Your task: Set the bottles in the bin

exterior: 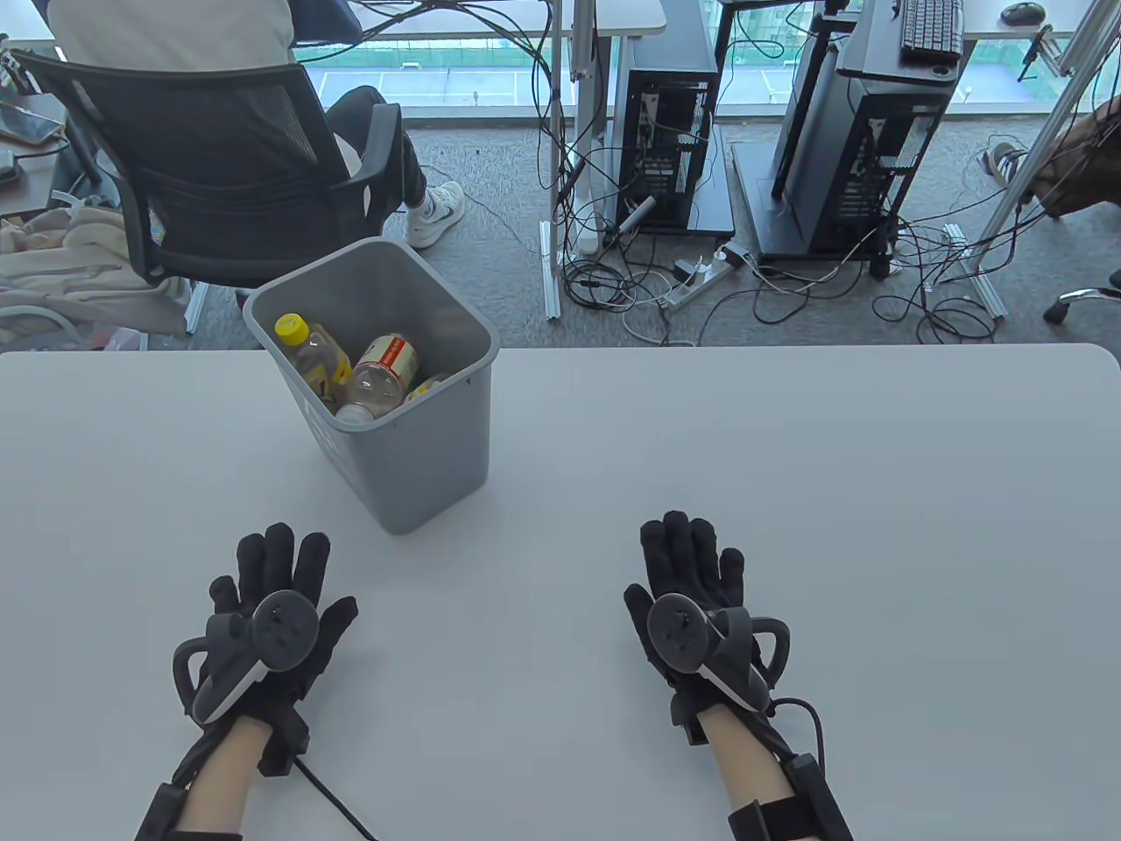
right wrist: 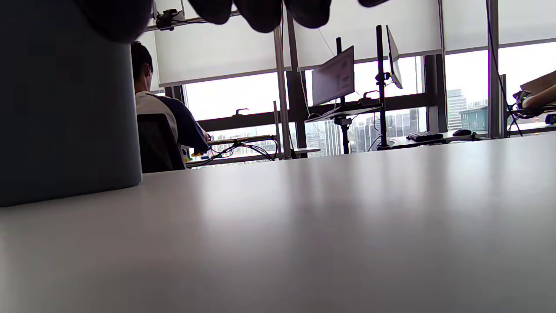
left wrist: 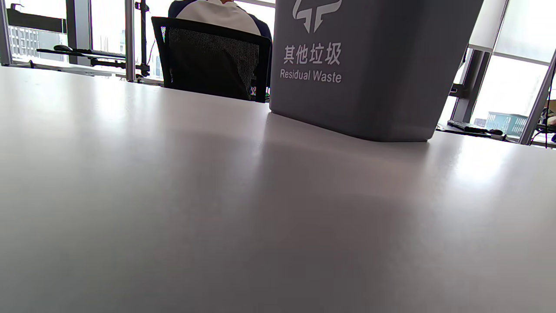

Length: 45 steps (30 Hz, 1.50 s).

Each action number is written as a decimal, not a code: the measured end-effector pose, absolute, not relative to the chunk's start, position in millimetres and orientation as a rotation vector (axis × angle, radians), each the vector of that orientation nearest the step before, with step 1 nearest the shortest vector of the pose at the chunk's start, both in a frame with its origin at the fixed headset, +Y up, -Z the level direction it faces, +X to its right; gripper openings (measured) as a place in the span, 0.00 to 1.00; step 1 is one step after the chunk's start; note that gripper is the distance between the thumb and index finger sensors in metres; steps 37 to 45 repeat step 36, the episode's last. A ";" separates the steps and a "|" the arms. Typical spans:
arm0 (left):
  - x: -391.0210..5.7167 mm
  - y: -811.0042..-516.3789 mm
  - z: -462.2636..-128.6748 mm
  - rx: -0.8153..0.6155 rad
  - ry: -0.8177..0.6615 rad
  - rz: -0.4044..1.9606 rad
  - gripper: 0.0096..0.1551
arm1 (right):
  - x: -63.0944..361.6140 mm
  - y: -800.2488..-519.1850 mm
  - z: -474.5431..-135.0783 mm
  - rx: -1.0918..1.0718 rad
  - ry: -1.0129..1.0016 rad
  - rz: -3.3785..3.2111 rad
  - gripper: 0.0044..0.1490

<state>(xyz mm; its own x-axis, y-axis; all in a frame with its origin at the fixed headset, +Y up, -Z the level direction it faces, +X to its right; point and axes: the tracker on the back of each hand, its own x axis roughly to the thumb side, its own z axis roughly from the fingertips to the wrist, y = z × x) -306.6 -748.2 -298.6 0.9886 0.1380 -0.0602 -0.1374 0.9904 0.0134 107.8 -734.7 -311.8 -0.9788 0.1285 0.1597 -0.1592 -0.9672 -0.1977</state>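
A grey bin (exterior: 412,464) stands on the white table (exterior: 788,491), left of centre. Inside it lie a bottle with a yellow cap (exterior: 308,350), a clear bottle with a red and cream label (exterior: 378,377) and part of a third bottle (exterior: 426,386). My left hand (exterior: 273,596) lies flat on the table, fingers spread, in front of the bin and holds nothing. My right hand (exterior: 692,587) lies flat, fingers spread, to the right of the bin and holds nothing. The bin fills the left wrist view (left wrist: 369,69) with "Residual Waste" printed on it, and it shows at the left of the right wrist view (right wrist: 65,108).
Beyond the table's far edge a person sits in a black mesh chair (exterior: 201,158). Computer towers (exterior: 670,131) and loose cables (exterior: 788,289) lie on the floor behind. Fingertips (right wrist: 260,13) of my right hand hang in at the top of the right wrist view.
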 end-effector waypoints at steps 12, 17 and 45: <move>-302.4 -754.9 -302.9 -0.042 0.049 0.095 0.49 | 109.6 -736.8 -313.9 0.208 -0.317 3.022 0.47; -301.6 -754.1 -302.0 -0.046 0.053 0.091 0.49 | 113.6 -733.9 -313.8 0.190 -0.339 3.021 0.49; -302.9 -752.6 -301.4 -0.064 0.056 0.111 0.50 | 115.8 -733.9 -312.4 0.155 -0.289 3.037 0.50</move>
